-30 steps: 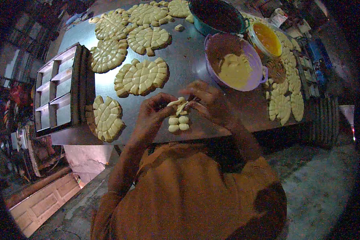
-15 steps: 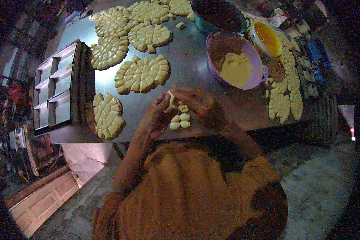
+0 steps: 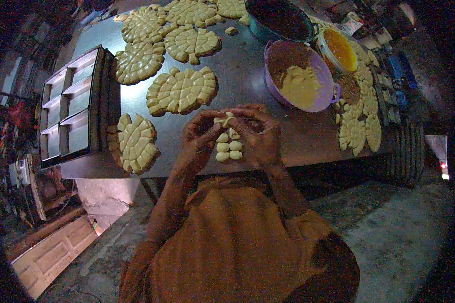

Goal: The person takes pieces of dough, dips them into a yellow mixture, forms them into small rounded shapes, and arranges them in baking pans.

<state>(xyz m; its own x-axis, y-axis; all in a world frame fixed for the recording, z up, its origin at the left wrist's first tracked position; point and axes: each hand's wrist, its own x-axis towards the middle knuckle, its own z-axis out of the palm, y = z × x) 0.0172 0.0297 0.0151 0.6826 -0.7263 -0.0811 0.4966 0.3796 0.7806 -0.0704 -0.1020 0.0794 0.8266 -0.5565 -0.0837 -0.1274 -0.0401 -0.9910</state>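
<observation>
The left hand (image 3: 198, 132) and the right hand (image 3: 262, 137) meet near the table's front edge, fingers curled inward and both narrowed on a small pale dough piece (image 3: 224, 120), which is pinched between thumbs and fingertips; its exact shape is partly hidden by the fingers. Just below it, between the two hands, small rounded dough balls (image 3: 222, 147) sit close together in two short columns on the metal-topped table (image 3: 245, 76). The forearms come up from an orange-brown shirt (image 3: 227, 242). Beyond the left hand lies a flat dough round (image 3: 182, 90) cut into many segments, and nearer the table's left front is a smaller, notched segmented piece (image 3: 135, 144). Beside that, a dark-framed compartmented pan (image 3: 64, 162) stands at the left edge. More segmented rounds (image 3: 191, 43) crowd the far left of the table, with a lone dough lump (image 3: 231, 31) to their right. Beyond the right hand stands a purple basin (image 3: 283, 56) holding a pale yellow, paste-like mass (image 3: 299, 87). Behind it is a larger teal tub (image 3: 254, 31) with a dark interior, and to the right a white bucket with orange-yellow contents (image 3: 339, 49). Further cut dough pieces (image 3: 353, 132) cover the table's right side.
</observation>
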